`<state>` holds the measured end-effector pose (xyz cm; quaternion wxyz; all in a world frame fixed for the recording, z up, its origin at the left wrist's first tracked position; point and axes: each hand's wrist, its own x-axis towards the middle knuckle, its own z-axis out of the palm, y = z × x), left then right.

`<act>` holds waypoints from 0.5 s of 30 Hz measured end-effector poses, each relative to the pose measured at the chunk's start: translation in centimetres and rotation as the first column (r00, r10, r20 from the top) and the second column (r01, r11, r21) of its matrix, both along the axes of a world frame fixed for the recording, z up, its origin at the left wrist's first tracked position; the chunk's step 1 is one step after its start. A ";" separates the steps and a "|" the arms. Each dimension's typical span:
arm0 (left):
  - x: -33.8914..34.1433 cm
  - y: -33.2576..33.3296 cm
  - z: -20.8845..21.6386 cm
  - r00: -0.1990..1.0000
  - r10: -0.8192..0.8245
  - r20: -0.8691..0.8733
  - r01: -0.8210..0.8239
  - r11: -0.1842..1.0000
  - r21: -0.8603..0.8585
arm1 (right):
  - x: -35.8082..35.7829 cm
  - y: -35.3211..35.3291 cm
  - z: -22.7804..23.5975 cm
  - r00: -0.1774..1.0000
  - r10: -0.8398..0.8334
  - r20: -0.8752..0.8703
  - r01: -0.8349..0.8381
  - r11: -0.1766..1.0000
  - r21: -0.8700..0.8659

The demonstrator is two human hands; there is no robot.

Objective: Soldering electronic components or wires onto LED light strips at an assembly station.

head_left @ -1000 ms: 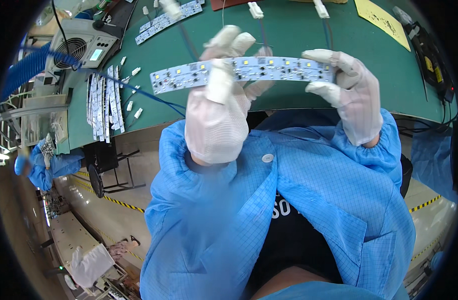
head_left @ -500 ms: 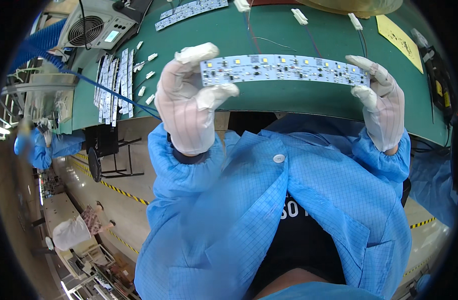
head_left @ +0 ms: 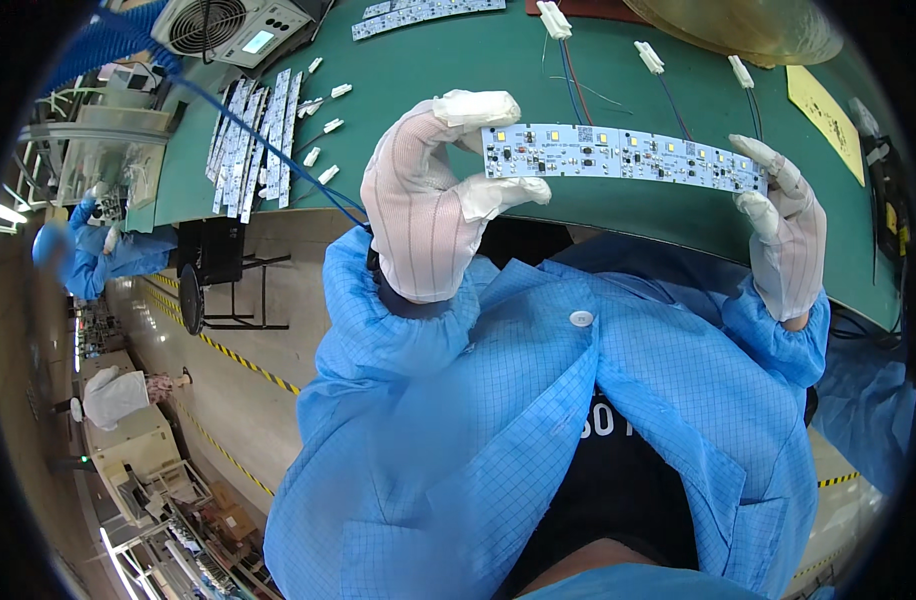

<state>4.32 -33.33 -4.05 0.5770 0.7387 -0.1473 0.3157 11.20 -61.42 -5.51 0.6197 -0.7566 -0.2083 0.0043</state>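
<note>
A long, slightly curved white LED circuit board [head_left: 623, 157] hangs above the table edge, its component side facing up. My left hand [head_left: 433, 195], in a striped white glove with taped fingertips, pinches the board's left end between thumb and index finger. The right end sits between the thumb and fingers of my right hand [head_left: 786, 225], gloved the same way. Just beyond the board lie white connectors with thin wires: one [head_left: 555, 20] with red and blue leads, another [head_left: 650, 57] in the middle, and a third [head_left: 741, 72] near my right hand.
On the green table [head_left: 418, 70], several LED boards [head_left: 253, 145] lie stacked at left beside loose white connectors [head_left: 333, 126]. More boards [head_left: 428, 15] lie at the far edge. A grey fan unit [head_left: 238, 25], blue cable [head_left: 218, 110], yellow sheet [head_left: 826, 122] and amber round object [head_left: 738, 25] surround the work area.
Both hands still hold the board. In the picture, the left hand and board have shifted right; the table and its objects have shifted too, as the view turned.
</note>
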 end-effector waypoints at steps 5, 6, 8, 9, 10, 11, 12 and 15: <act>0.0 0.8 -0.5 0.999 -0.019 -0.035 0.024 0.989 0.146 | -0.3 -0.1 0.1 1.000 -0.013 0.024 0.013 1.000 0.020; -0.1 0.7 -0.6 0.999 -0.026 -0.036 0.031 0.989 0.143 | -0.4 -0.1 0.2 1.000 -0.019 0.023 0.019 1.000 0.017; -0.3 0.8 -0.7 0.994 0.016 -0.107 -0.007 0.996 0.092 | -0.7 -0.1 0.5 0.999 -0.008 0.052 0.006 1.000 0.026; -0.2 0.8 -0.7 0.993 0.052 -0.103 -0.039 0.991 0.127 | -0.9 0.0 0.6 0.998 -0.018 0.052 0.016 1.000 0.023; -0.1 0.7 -0.6 0.994 0.041 -0.104 -0.029 0.992 0.123 | -1.1 0.0 0.6 0.996 -0.014 0.088 0.009 0.998 0.057; -0.1 0.6 -0.6 0.992 0.043 -0.118 -0.033 0.996 0.083 | -1.2 0.0 0.6 0.992 -0.012 0.125 0.000 0.996 0.091; -0.1 0.5 -0.6 0.990 0.047 -0.133 -0.041 0.998 0.044 | -1.3 -0.1 0.6 0.992 -0.019 0.123 0.008 0.996 0.089; -0.1 0.5 -0.7 0.987 0.052 -0.152 -0.046 0.998 0.045 | -1.5 -0.2 0.5 0.974 -0.020 0.226 0.013 0.999 0.036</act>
